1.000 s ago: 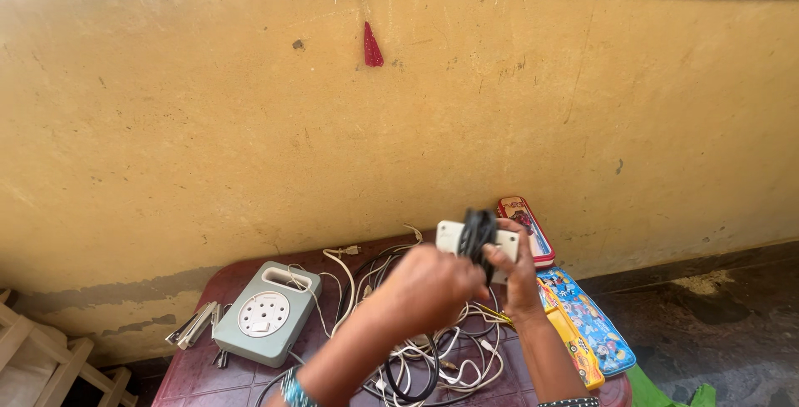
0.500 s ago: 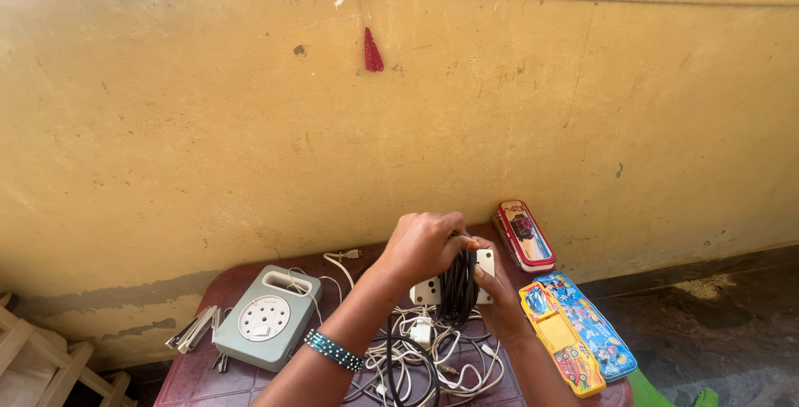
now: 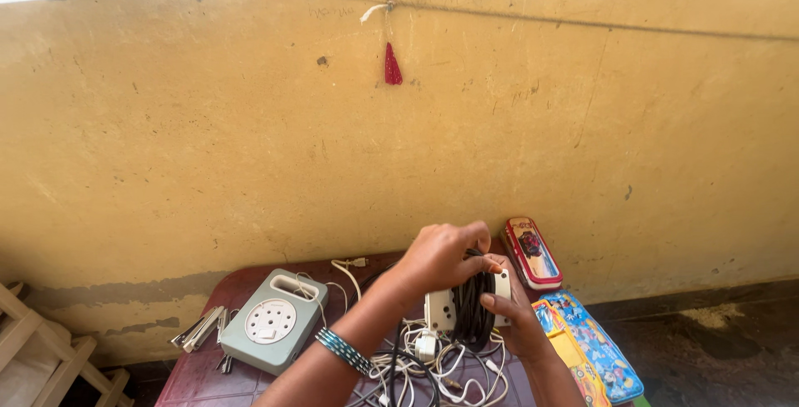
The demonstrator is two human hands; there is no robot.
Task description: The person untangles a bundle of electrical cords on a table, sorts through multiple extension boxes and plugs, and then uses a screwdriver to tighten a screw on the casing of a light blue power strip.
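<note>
My right hand [image 3: 520, 324] holds a white extension board [image 3: 442, 309] from below, with a black cable [image 3: 473, 311] wound around its middle. My left hand [image 3: 441, 255], a beaded bangle on its wrist, is curled over the top of the black coil and grips the cable. Both hands are above a tangle of white cables [image 3: 441, 365] lying on a dark red table [image 3: 204, 369].
A grey-green cable reel box [image 3: 270, 322] sits at the table's left, with metal clips [image 3: 200, 330] beside it. A red pencil case [image 3: 531, 253] and two colourful ones [image 3: 595, 353] lie at the right. A yellow wall [image 3: 208, 141] rises behind; wooden slats [image 3: 42, 353] stand at far left.
The hands with the board and cable have come down from in front of the wall to just above the table. The left hand has shifted over the coil.
</note>
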